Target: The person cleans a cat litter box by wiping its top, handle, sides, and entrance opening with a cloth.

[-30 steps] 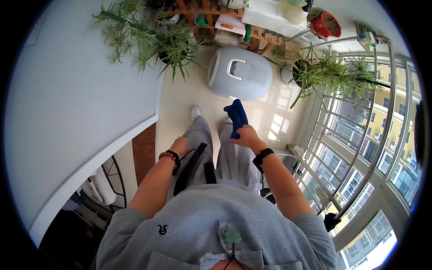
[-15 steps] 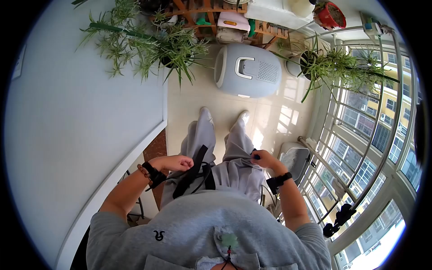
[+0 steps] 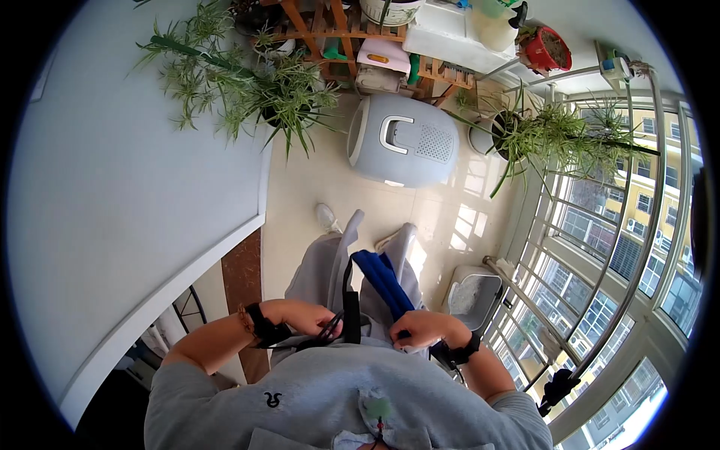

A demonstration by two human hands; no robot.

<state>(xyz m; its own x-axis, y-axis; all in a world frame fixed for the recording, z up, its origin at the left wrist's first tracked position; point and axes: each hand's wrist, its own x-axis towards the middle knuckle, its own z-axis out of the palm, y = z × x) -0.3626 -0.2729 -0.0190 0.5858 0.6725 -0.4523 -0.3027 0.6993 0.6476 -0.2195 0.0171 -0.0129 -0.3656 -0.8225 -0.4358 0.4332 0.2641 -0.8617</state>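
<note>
In front of my waist, my left hand (image 3: 313,319) is closed around thin black cords (image 3: 328,327). Next to it a wide black strap (image 3: 352,307) hangs down over my grey trousers. My right hand (image 3: 421,328) is closed at the lower end of a folded blue fabric band (image 3: 384,281), which stretches up and forward between my legs. The black strap appears to run up to the far end of the blue band; where they join is not clear. Both wrists carry black bands, and the left also has a beaded bracelet (image 3: 247,319).
A grey pet litter box (image 3: 403,141) with a handle stands ahead on the tiles. Spider plants (image 3: 289,109) hang at the left, with another plant (image 3: 547,135) at right. A grey bin (image 3: 474,296) stands beside the window railing (image 3: 592,322). A white wall (image 3: 135,202) borders my left.
Both hands have come closer to my waist and to each other. The blue band now shows, extended forward from my right hand. My feet and legs have shifted, and the view has tilted.
</note>
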